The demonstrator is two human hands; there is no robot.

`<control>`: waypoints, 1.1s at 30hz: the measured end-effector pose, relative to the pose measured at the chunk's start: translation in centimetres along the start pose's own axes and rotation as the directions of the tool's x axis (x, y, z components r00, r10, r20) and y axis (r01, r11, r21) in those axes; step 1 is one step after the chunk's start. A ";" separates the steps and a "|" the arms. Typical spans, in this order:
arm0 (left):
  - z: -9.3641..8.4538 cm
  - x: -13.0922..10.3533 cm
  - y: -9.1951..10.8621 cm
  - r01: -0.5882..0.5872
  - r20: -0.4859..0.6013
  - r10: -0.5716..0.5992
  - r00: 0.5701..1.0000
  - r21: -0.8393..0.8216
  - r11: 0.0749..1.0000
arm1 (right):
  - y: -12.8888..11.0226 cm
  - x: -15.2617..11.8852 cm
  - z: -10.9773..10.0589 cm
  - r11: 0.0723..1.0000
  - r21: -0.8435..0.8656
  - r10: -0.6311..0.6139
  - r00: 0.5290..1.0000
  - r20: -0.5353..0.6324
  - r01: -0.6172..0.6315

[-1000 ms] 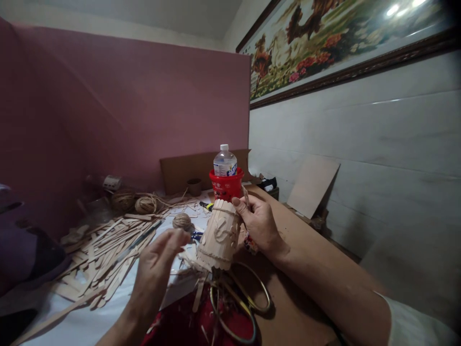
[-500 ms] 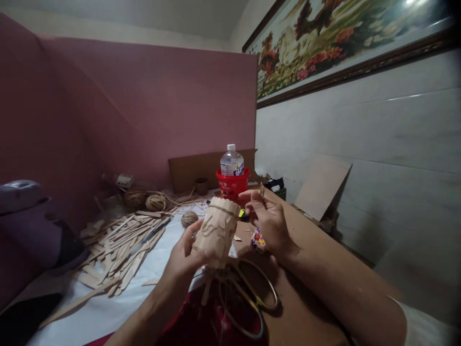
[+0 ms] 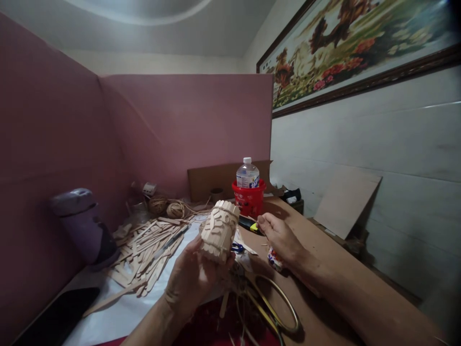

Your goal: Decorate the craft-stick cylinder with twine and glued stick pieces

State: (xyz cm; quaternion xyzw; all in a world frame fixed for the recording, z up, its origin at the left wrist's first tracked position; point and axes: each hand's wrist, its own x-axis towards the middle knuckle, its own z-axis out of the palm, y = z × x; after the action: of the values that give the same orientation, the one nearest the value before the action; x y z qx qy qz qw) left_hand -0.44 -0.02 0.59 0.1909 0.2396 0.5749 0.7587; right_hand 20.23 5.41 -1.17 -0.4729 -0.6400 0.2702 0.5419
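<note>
My left hand (image 3: 194, 269) is wrapped round a small cylinder of wooden craft sticks (image 3: 219, 233), tilted, with twine-like bands near both ends and curved wooden pieces stuck on its side. To the right, my right hand (image 3: 283, 235) has its fingers pinched together; whatever is in them is too small to make out. Its fingertips are beside a black and yellow utility knife (image 3: 250, 225). Under that hand lies a small colourful patterned object (image 3: 274, 259), partly hidden. Brass-handled scissors (image 3: 277, 307) lie below the cylinder, and a small blue item (image 3: 237, 247) shows just behind it.
Many loose craft sticks (image 3: 144, 254) are piled on the left, with balls of twine (image 3: 176, 209) behind. A purple flask (image 3: 86, 230) and a dark flat object (image 3: 57, 315) stand and lie farther left. A bottle (image 3: 247, 175) sits in a red bucket (image 3: 248, 199) at the back.
My right hand has lowered, and the thin piece seen at its fingers before no longer shows clearly. The cylinder has turned and tilted in my left hand. The camera view has shifted left and up.
</note>
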 end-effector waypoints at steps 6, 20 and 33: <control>-0.9 0.4 0.3 0.043 0.075 -0.048 0.996 0.059 0.997 | -0.3 -0.4 0.1 1.000 0.010 -0.028 1.000 -0.009 0.028; -2.0 1.1 -0.4 -0.077 0.191 0.043 0.981 0.175 0.981 | 1.0 0.1 0.2 0.998 0.035 -0.042 0.998 -0.043 0.043; -2.8 0.7 1.3 0.009 0.463 -0.103 0.880 0.199 0.980 | -3.4 -0.2 -0.1 0.961 0.271 0.009 0.986 0.168 -0.055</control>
State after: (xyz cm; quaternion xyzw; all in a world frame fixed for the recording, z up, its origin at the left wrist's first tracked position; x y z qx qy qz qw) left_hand -2.92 1.01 -1.04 0.3898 0.1076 0.4633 0.7886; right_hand 19.23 3.89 1.68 -0.3794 -0.6316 0.4032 0.5427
